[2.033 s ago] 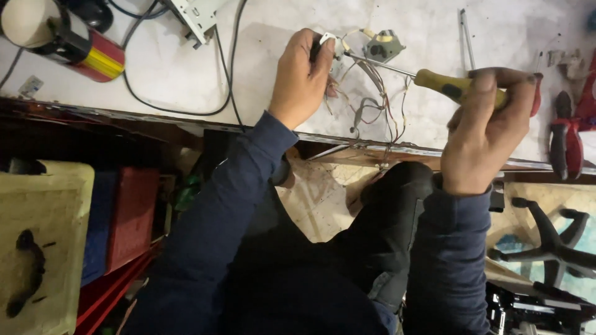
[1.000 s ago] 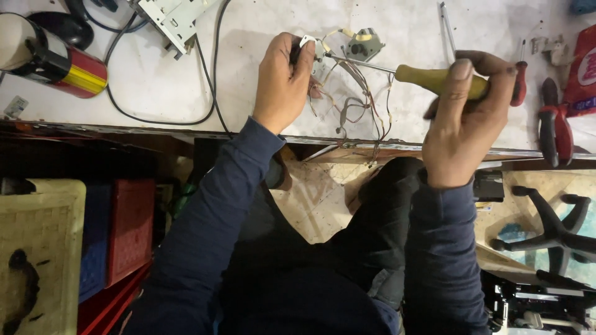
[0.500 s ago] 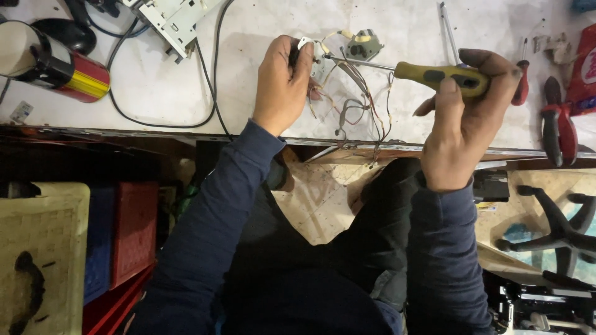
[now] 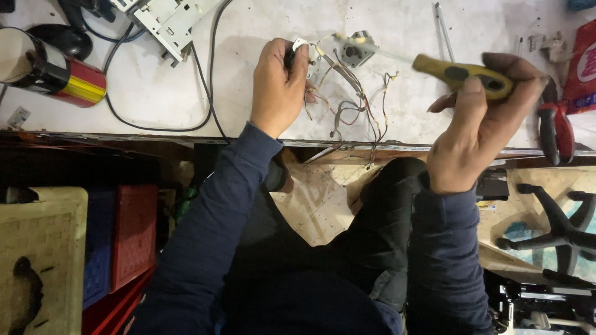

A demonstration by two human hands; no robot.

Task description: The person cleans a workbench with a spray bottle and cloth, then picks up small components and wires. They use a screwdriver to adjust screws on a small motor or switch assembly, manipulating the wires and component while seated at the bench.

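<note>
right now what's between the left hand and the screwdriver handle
In the head view: a tangle of thin wires, a small grey part and the screwdriver's shaft.

On the workbench [image 4: 186, 93], a wire bundle [image 4: 347, 102] lies between both hands, pliers [image 4: 549, 133] far right.

A repair workshop bench.

Loose wires [image 4: 347, 99], red-handled pliers [image 4: 552, 133], a white circuit housing [image 4: 171, 18] and black cable [image 4: 155, 127] litter the stained worktop [image 4: 186, 87] (plastic crates [image 4: 130, 239] stacked beneath).

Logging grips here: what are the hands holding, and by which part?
Right hand grips the screwdriver by its yellow handle; left hand pinches a small wired part.
</note>
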